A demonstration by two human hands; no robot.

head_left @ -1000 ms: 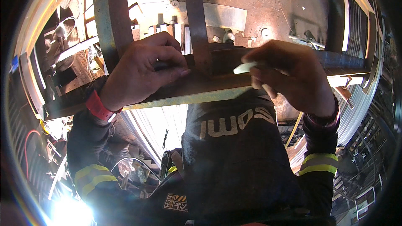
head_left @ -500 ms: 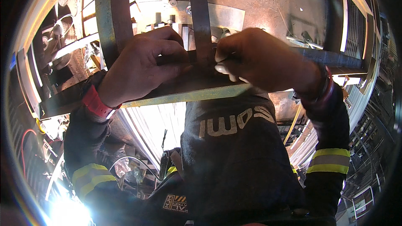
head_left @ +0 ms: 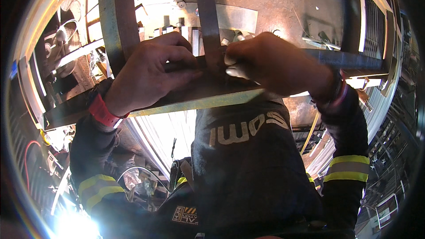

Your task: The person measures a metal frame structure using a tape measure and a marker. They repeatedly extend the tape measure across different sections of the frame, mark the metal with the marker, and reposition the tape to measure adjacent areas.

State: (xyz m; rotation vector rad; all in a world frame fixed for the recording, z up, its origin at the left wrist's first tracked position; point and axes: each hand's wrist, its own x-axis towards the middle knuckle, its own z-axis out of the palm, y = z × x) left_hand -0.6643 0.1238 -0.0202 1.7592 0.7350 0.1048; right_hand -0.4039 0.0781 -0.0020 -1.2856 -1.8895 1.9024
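My left hand (head_left: 152, 68) is closed, thumb and forefinger pinched together over a dark steel crossbeam (head_left: 199, 89). A dark edge shows at its fingertips, too shaded to name. On the other side of a narrow upright steel bar (head_left: 207, 13), my right hand (head_left: 276, 66) is closed too, its fingertips near the place where bar and beam meet. Pale spots show under its fingers; I cannot tell whether they are lit fingertips or a small thing held. Deep shadow hides the joint between my hands.
A wider steel bar (head_left: 117, 17) runs away beyond my left hand. Behind the beam lies a brown worktop (head_left: 274, 4) with a light curved plate (head_left: 239, 17) and several small discs. Long pale metal lengths (head_left: 166, 137) lie below the beam. Strong glare shines at lower left.
The view has shifted slightly. My right hand has edged a little left toward the narrow bar; my left hand keeps its pinch in nearly the same place.
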